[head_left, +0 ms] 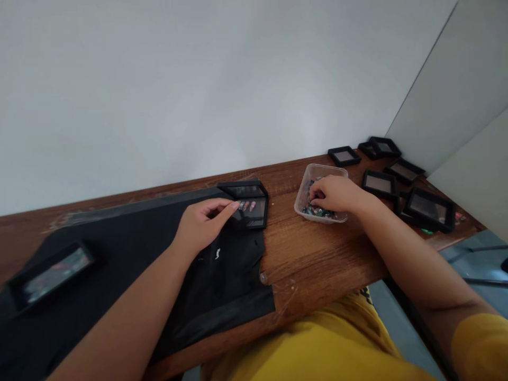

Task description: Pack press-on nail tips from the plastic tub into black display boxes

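Note:
My left hand point(204, 222) is closed in a pinch at the left side of an open black display box point(260, 214) with a raised lid. Inside the box, a few small pieces like false nails point(253, 206) stand in a row right beside my fingertips. Whatever the pinch holds is too small to make out. My right hand point(331, 191) reaches into a clear plastic tub point(299, 198), its fingers curled together among many small shiny pieces point(319, 211). What these fingers grip, if anything, is hidden.
A black mat point(130, 233) covers the left part of the wooden table point(317, 254). On it lies a filled black box point(55, 275). Several black boxes, one being this box point(379, 182), lie at the right. A white wall point(198, 95) stands behind.

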Available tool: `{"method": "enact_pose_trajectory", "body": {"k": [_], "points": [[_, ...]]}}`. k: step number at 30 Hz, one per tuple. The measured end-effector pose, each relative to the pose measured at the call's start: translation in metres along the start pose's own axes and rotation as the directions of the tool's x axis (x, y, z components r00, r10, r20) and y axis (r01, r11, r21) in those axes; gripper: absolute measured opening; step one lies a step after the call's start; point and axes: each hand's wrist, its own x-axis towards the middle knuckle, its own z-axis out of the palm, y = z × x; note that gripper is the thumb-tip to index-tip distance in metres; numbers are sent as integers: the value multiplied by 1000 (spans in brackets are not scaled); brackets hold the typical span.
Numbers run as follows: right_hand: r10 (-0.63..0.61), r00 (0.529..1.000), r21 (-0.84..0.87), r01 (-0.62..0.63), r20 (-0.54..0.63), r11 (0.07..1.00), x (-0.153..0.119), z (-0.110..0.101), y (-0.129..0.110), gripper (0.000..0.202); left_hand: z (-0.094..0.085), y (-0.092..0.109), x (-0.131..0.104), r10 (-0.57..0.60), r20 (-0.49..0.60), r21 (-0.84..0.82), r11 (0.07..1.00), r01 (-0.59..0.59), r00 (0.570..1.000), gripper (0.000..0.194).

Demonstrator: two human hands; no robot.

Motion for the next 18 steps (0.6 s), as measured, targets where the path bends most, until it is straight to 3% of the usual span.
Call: {"method": "enact_pose_trajectory", "body": {"k": [18], "points": [[12,1000,-27,-12,1,1000,1,-1,-6,14,1,-2,-2,8,60,-9,1000,-7,998,38]]}}
